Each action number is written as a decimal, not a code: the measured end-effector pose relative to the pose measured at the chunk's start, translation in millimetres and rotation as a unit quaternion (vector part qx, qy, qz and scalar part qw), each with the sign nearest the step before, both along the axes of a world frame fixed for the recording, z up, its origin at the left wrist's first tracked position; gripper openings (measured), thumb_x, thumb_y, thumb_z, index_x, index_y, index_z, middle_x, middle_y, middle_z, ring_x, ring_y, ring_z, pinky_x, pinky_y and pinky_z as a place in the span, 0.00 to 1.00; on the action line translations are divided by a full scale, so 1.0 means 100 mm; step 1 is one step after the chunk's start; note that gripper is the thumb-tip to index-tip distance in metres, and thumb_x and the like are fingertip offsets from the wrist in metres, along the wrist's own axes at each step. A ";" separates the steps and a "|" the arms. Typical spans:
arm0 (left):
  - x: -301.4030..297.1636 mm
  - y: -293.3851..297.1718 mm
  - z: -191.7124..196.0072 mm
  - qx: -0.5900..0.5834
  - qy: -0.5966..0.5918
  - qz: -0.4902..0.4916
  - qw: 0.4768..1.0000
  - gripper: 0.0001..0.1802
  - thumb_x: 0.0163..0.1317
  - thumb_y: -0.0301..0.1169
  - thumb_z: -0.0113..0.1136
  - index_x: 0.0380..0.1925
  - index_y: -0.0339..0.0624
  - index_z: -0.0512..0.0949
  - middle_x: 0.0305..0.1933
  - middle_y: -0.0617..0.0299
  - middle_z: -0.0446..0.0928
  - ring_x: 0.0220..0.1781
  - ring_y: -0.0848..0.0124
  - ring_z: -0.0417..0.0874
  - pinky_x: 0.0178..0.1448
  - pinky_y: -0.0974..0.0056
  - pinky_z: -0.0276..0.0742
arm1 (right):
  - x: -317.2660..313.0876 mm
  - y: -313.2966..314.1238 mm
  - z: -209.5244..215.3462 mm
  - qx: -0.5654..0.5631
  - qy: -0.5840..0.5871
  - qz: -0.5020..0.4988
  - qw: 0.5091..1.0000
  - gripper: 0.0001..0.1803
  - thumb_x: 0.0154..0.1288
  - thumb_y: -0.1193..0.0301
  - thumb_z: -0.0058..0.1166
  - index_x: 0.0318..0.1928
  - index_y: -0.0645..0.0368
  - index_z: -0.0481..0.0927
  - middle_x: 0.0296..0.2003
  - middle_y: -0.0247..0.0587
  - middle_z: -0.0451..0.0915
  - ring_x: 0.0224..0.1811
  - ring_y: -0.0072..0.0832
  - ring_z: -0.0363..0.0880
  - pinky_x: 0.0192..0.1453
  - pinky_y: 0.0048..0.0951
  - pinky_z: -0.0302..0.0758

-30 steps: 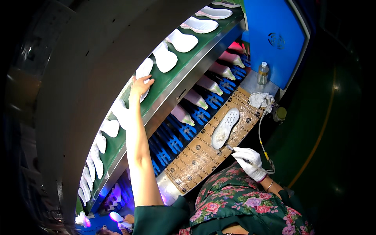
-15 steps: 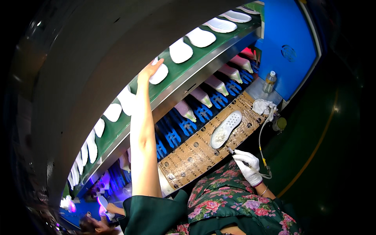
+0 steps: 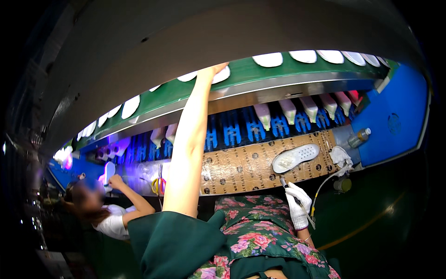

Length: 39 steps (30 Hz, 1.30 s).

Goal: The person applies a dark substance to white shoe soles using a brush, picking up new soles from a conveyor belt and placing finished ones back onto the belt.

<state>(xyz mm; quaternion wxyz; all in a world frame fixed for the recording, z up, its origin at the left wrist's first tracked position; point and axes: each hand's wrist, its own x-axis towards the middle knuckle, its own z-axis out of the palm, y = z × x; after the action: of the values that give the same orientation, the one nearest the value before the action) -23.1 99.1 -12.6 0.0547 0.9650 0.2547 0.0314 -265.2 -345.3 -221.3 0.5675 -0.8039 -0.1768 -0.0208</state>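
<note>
My bare left hand (image 3: 214, 69) reaches far forward onto a green conveyor belt (image 3: 241, 74). It closes on a white shoe sole (image 3: 222, 76) there; the dark hood above hides most of its fingertips. In a white knit glove, my right hand (image 3: 298, 204) grips a slim glue brush (image 3: 284, 182) joined to a thin hose (image 3: 320, 186). The brush tip is just short of the near end of a perforated sole (image 3: 297, 157), which lies flat on a cardboard-covered ledge (image 3: 227, 172). Whitish material covers the wider end of that sole.
More white soles (image 3: 268, 59) line the belt. Below it, pinkish shoe forms (image 3: 288, 111) stand above blue racks (image 3: 256, 131). A bottle (image 3: 360, 138), a cloth (image 3: 341, 156) and a blue panel (image 3: 395, 121) are at right. Yellow-handled scissors (image 3: 158, 186) and a co-worker (image 3: 121, 218) are at left.
My view has turned, so the belt and ledge lie more level and more of the co-worker shows. My left hand is still at a sole; the right keeps the brush beside the perforated sole.
</note>
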 end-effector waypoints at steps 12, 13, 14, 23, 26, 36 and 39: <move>-0.40 0.73 -0.22 0.001 -0.167 0.114 0.979 0.47 0.61 0.63 0.60 0.79 0.63 0.61 0.84 0.50 0.54 0.83 0.42 0.55 0.74 0.19 0.50 | 0.00 0.51 0.07 -0.016 0.004 0.064 0.998 0.09 0.60 0.83 0.67 0.42 0.64 0.90 0.48 0.56 0.89 0.52 0.41 0.89 0.60 0.36 0.82; -0.46 0.79 -0.24 0.000 -0.175 0.128 0.976 0.47 0.61 0.63 0.60 0.79 0.62 0.61 0.84 0.50 0.55 0.82 0.42 0.55 0.74 0.19 0.51 | -0.01 0.54 0.08 -0.019 0.001 0.069 0.997 0.09 0.60 0.83 0.67 0.42 0.64 0.90 0.48 0.56 0.89 0.52 0.41 0.89 0.60 0.36 0.81; -0.53 0.84 -0.27 -0.002 -0.185 0.138 0.973 0.47 0.61 0.63 0.60 0.79 0.62 0.61 0.83 0.50 0.55 0.82 0.42 0.56 0.74 0.19 0.51 | -0.03 0.57 0.08 -0.023 -0.002 0.074 0.997 0.09 0.60 0.83 0.67 0.42 0.64 0.90 0.48 0.56 0.89 0.52 0.41 0.89 0.60 0.36 0.81; -0.99 1.62 -0.33 -0.022 -0.236 0.163 0.958 0.44 0.62 0.60 0.62 0.75 0.54 0.66 0.79 0.47 0.62 0.79 0.43 0.62 0.73 0.25 0.57 | -0.07 0.84 0.03 -0.008 -0.027 0.057 0.998 0.09 0.63 0.85 0.65 0.44 0.66 0.89 0.50 0.56 0.88 0.55 0.39 0.87 0.64 0.35 0.79; -1.14 1.97 -0.41 -0.046 -0.264 0.093 0.959 0.43 0.62 0.59 0.63 0.73 0.50 0.69 0.76 0.44 0.65 0.77 0.42 0.64 0.73 0.28 0.59 | -0.12 0.95 0.03 -0.030 -0.041 0.059 0.997 0.09 0.64 0.84 0.65 0.44 0.67 0.89 0.51 0.55 0.88 0.54 0.37 0.87 0.60 0.33 0.80; -2.69 3.20 -0.53 0.075 -0.326 0.067 0.940 0.44 0.48 0.50 0.69 0.69 0.54 0.75 0.72 0.36 0.68 0.79 0.36 0.58 0.76 0.27 0.51 | -0.12 1.24 -0.10 -0.045 -0.002 0.070 0.997 0.09 0.65 0.84 0.63 0.45 0.69 0.88 0.50 0.54 0.88 0.55 0.38 0.86 0.66 0.35 0.77; -2.97 3.48 -0.58 0.094 -0.232 0.130 0.959 0.46 0.49 0.58 0.66 0.73 0.64 0.72 0.77 0.36 0.64 0.81 0.31 0.53 0.79 0.26 0.43 | -0.16 1.37 -0.12 -0.069 -0.002 0.083 0.994 0.08 0.64 0.84 0.63 0.44 0.68 0.89 0.49 0.52 0.88 0.55 0.38 0.86 0.66 0.36 0.77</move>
<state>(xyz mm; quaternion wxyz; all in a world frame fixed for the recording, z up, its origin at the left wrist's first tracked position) -319.9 446.8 -70.9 0.0164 0.8907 0.3541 0.2848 -281.6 -208.0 -233.2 0.5099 -0.8236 -0.2455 0.0373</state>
